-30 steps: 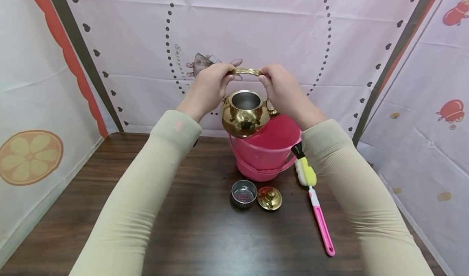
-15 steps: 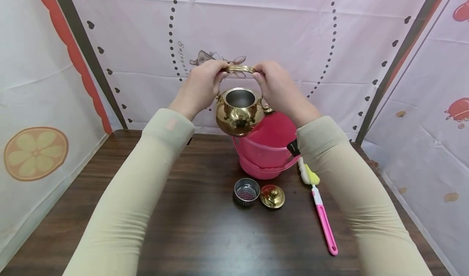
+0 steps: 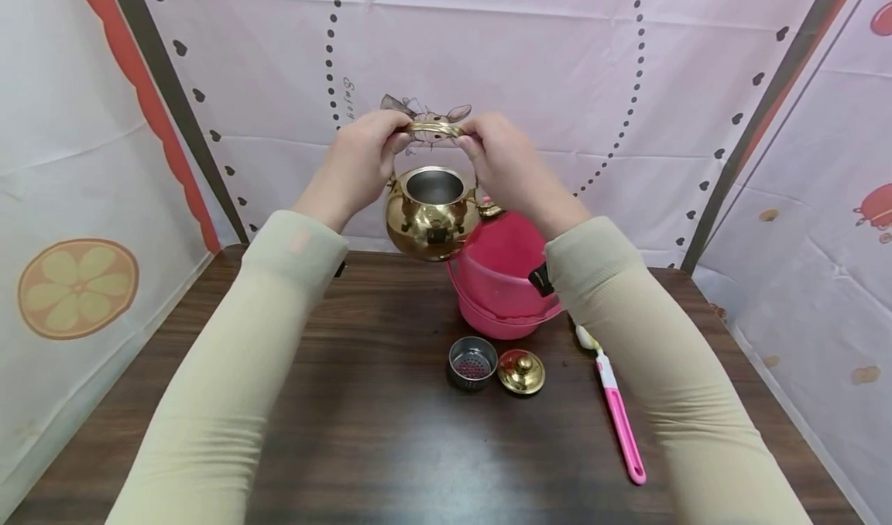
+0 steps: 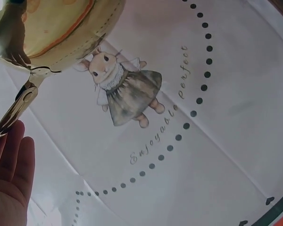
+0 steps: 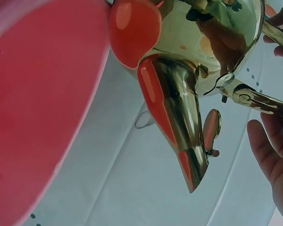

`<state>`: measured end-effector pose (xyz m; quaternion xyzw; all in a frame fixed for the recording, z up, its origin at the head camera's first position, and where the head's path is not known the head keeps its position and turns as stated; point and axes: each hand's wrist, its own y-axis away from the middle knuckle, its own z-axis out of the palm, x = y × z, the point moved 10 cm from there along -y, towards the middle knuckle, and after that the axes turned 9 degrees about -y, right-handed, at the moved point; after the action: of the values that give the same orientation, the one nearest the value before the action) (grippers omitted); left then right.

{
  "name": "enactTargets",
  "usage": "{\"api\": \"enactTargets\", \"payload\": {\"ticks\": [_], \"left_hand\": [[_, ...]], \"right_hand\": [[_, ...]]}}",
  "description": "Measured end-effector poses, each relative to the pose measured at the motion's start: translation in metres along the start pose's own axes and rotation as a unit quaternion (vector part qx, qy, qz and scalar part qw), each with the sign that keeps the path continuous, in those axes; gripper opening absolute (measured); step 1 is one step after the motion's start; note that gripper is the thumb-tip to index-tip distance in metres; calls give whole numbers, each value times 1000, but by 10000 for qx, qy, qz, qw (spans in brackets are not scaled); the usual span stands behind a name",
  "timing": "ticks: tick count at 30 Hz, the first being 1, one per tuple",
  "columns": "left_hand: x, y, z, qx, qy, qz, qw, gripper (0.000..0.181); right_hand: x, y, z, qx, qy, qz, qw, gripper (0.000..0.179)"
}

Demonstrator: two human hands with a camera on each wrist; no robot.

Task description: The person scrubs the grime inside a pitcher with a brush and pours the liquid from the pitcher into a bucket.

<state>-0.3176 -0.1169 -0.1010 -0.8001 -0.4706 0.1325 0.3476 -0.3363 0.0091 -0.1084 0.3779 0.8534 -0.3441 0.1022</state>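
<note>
A shiny brass-coloured teapot (image 3: pixel 430 227) hangs in the air, lidless, its round mouth facing up. My left hand (image 3: pixel 358 157) pinches the left side of its arched handle (image 3: pixel 435 128), and my right hand (image 3: pixel 509 161) pinches the right side. In the right wrist view the spout (image 5: pixel 179 117) shows, with a small hinged flap near its tip. The left wrist view has fingers (image 4: pixel 23 160) at the handle, with the teapot's body above them. Behind and below the teapot stands a pink bucket (image 3: pixel 498 277), partly overlapped by it.
On the brown wooden table (image 3: pixel 376 432) a metal strainer cup (image 3: pixel 472 362) stands beside a brass-coloured lid (image 3: pixel 522 372). A pink-handled brush (image 3: pixel 625 432) lies at the right, its head partly hidden by my right sleeve. Patterned cloth walls (image 3: pixel 488 45) enclose the table.
Both hands have moved left together with the teapot, away from over the bucket. The view has shifted slightly. My right sleeve now covers more of the brush.
</note>
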Motion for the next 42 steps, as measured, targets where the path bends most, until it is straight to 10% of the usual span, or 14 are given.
{"api": "enactTargets", "payload": {"ticks": [42], "left_hand": [[-48,55,-10,199,-453,-280,9984,24]], "right_hand": [[-25,-9,69,-760,-94,30,9971,23]]}}
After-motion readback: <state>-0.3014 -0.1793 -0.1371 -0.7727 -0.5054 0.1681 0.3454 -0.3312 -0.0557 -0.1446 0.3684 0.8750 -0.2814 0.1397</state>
